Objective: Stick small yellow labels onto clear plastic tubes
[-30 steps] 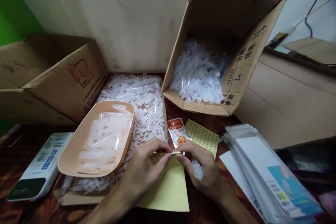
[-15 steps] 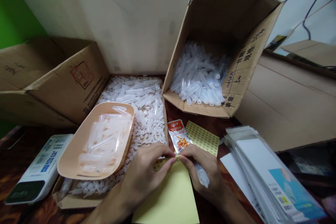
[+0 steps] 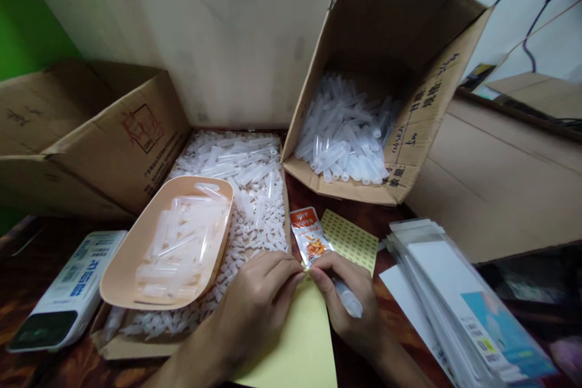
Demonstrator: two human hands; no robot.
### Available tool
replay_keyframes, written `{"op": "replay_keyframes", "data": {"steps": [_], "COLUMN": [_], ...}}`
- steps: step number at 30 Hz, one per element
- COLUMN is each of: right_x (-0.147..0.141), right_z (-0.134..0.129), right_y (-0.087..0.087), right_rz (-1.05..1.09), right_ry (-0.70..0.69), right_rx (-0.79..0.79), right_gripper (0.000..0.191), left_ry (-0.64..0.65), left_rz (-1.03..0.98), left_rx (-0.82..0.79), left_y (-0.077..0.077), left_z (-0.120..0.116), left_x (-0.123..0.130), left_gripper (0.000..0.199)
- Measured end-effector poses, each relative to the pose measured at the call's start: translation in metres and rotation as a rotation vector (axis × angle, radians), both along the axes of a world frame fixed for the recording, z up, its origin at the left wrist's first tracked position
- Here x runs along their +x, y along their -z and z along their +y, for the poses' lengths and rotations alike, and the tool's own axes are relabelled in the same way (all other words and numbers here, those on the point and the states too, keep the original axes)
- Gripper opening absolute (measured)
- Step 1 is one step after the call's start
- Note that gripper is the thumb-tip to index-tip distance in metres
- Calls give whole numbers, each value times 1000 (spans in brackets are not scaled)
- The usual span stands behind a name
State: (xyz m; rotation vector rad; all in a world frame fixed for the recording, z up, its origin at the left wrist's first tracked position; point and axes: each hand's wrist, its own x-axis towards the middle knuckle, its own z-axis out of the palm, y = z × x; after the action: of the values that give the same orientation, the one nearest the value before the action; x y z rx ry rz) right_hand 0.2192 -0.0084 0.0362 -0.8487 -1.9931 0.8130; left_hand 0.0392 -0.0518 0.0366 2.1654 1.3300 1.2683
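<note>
My left hand (image 3: 257, 300) and my right hand (image 3: 350, 297) meet at the top edge of a yellow sticker sheet (image 3: 304, 345). Thumb and forefinger of each hand pinch the sheet's edge, and the fingertips nearly touch. Curled under the fingers of my right hand is a translucent plastic tube (image 3: 348, 302), its tapered end poking out toward me. Just beyond the fingertips lies a small red and white food sachet (image 3: 311, 233). Beside it, a second yellow sheet with rows of small round stickers (image 3: 350, 236) rests on the table.
A peach basket (image 3: 111, 279) of clear tubes sits on a shallow cardboard tray (image 3: 136, 348) full of small white caps. A tipped carton (image 3: 400, 191) holds more tubes. Another carton (image 3: 118, 133) stands left, near a white boxed device (image 3: 68, 297). Plastic bags (image 3: 454, 291) are stacked right.
My left hand's fingers have closed in and turned over, hiding more of the thumb. The yellow sheet has shifted slightly left at its near end. My right hand keeps its pinch and the tube.
</note>
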Motion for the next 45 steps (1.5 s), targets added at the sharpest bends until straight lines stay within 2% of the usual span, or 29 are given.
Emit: {"op": "replay_keyframes", "data": {"steps": [7, 14, 18, 23, 26, 31, 37, 45], "right_x": [-1, -4, -5, -5, -5, -5, -5, -3], "right_z": [-2, -1, -1, 0, 0, 1, 4, 6], "right_y": [5, 2, 5, 8, 7, 5, 3, 1], "right_rz": [43, 64, 43, 21, 14, 36, 21, 41], "right_ry": [42, 79, 80, 100, 96, 87, 46, 64], "right_rx": [-81, -239, -208, -128, -116, -114, -113, -104], "right_gripper": [17, 27, 28, 30, 28, 26, 21, 13], "left_ry": [-7, -48, -60, -56, -64, -59, -97, -82], "left_rz": [69, -183, -179, -118, -123, -152, -218, -279], "left_rx": [37, -188, -223, -87, -95, -248, -457, -493], "left_y": [7, 2, 0, 3, 3, -1, 0, -5], "left_z": [1, 6, 4, 2, 3, 5, 4, 7], "left_x": [1, 1, 2, 4, 4, 1, 0, 0], "left_gripper": [16, 7, 7, 13, 12, 3, 6, 6]}}
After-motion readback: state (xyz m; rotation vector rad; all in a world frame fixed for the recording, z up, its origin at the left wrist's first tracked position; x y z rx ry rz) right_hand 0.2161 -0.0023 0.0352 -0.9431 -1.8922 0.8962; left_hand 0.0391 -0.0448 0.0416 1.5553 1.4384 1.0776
